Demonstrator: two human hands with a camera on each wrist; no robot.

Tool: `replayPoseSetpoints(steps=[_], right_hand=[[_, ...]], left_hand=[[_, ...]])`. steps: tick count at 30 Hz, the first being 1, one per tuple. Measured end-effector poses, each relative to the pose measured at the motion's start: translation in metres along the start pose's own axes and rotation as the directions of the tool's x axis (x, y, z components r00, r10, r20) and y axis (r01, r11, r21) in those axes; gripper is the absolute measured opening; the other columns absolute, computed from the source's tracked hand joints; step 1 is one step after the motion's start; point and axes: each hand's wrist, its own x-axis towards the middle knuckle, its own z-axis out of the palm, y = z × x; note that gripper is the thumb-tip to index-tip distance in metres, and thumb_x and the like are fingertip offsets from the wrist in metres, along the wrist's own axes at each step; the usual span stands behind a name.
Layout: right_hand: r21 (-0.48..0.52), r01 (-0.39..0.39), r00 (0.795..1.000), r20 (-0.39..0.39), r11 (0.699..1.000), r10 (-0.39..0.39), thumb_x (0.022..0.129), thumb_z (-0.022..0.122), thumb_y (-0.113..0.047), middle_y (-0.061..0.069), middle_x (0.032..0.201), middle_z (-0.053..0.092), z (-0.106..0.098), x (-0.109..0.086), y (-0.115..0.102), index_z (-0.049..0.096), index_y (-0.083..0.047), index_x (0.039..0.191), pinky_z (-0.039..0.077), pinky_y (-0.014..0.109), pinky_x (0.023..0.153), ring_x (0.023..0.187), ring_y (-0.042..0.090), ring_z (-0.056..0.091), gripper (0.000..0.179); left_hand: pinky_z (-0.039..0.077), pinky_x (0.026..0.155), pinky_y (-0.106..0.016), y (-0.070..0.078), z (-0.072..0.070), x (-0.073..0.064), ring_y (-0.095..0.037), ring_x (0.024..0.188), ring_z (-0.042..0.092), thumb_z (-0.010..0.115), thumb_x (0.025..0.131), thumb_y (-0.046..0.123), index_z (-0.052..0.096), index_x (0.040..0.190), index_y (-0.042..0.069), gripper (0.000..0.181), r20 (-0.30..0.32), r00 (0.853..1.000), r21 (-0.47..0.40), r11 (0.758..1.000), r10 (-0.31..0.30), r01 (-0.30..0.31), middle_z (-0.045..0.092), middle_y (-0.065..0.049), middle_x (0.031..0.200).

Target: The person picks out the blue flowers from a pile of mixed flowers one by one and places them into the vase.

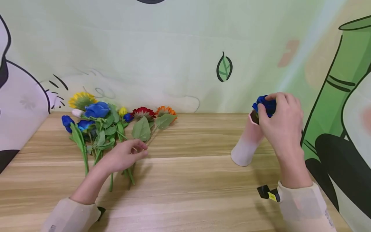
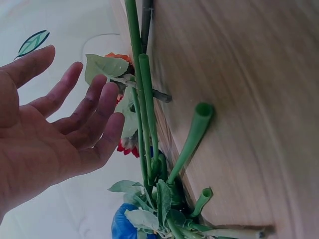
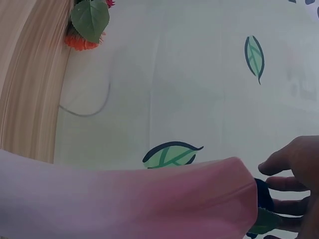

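Observation:
My right hand (image 1: 285,119) pinches a blue artificial flower (image 1: 269,108) between thumb and fingers, right at the mouth of a pink-and-white vase (image 1: 246,146). The vase stands upright on the wooden table; the flower's stem is hidden inside it. From the right wrist view, the vase (image 3: 149,199) fills the lower part, with the fingers around the bloom at its rim. My left hand (image 1: 124,155) hovers over the stems of the loose flowers, fingers loosely bent and holding nothing. In the left wrist view its palm (image 2: 45,149) faces the camera, beside several green stems (image 2: 142,99).
Loose artificial flowers lie at the table's left: a yellow sunflower (image 1: 81,100), a blue rose (image 1: 97,110), a red flower (image 1: 144,113) and an orange one (image 1: 166,111) among others. Behind the table (image 1: 191,180) hangs a printed cloth (image 1: 179,64).

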Motion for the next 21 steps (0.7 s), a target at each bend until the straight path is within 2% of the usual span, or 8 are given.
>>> replayPoseSetpoints(steps=[3,8,14,16,18,21], right_hand=[[0.041,0.067,0.997,-0.046,0.997,-0.066,0.094,0.072,-0.012,0.026,0.118,0.063,0.001,0.000,-0.003,0.068,0.005,0.105,0.042,0.061,0.096,0.114,0.049,0.053,0.022],[0.131,0.187,0.977,-0.125,0.974,-0.171,0.093,0.071,-0.007,0.025,0.117,0.064,0.005,-0.001,-0.013,0.069,0.007,0.100,0.043,0.059,0.093,0.111,0.046,0.055,0.016],[0.199,0.315,0.946,-0.139,0.928,-0.291,0.095,0.069,-0.007,0.023,0.114,0.066,0.012,-0.007,-0.031,0.069,0.006,0.096,0.046,0.053,0.086,0.106,0.043,0.057,0.013],[0.222,0.363,0.931,-0.126,0.905,-0.342,0.095,0.069,-0.005,0.022,0.109,0.067,0.016,-0.010,-0.036,0.069,0.006,0.096,0.046,0.050,0.084,0.102,0.041,0.059,0.011],[0.253,0.381,0.925,-0.092,0.890,-0.369,0.094,0.070,-0.005,0.019,0.105,0.068,0.021,-0.014,-0.040,0.070,0.005,0.097,0.048,0.047,0.084,0.100,0.037,0.061,0.009],[0.257,0.392,0.915,-0.007,0.884,-0.404,0.096,0.071,-0.008,0.016,0.103,0.068,0.030,-0.020,-0.043,0.069,0.003,0.100,0.051,0.046,0.086,0.101,0.033,0.062,0.012]], left_hand=[[0.052,0.089,-0.049,0.000,0.000,0.000,-0.031,0.107,0.063,0.063,0.104,0.034,0.066,0.124,0.004,0.037,0.000,1.000,0.005,1.000,0.004,-0.004,0.067,-0.012,0.118],[0.053,0.089,-0.048,0.001,0.000,0.000,-0.031,0.107,0.063,0.063,0.104,0.034,0.066,0.125,0.004,0.037,0.001,1.000,0.004,1.000,0.003,-0.003,0.067,-0.012,0.118],[0.052,0.089,-0.048,0.001,-0.001,0.000,-0.031,0.106,0.063,0.063,0.104,0.033,0.066,0.125,0.003,0.037,0.003,1.000,0.005,1.000,0.000,0.000,0.067,-0.012,0.118],[0.052,0.089,-0.048,0.001,-0.001,0.000,-0.031,0.106,0.063,0.063,0.104,0.033,0.066,0.125,0.003,0.037,0.004,1.000,0.005,1.000,-0.003,0.003,0.067,-0.012,0.118],[0.052,0.089,-0.049,0.002,-0.001,-0.001,-0.031,0.106,0.063,0.063,0.104,0.033,0.066,0.125,0.003,0.037,0.004,1.000,0.006,1.000,-0.005,0.005,0.067,-0.013,0.118],[0.052,0.089,-0.049,0.003,-0.001,0.000,-0.031,0.106,0.063,0.063,0.104,0.033,0.066,0.125,0.003,0.037,0.000,1.000,0.010,1.000,-0.003,0.003,0.067,-0.013,0.118]])
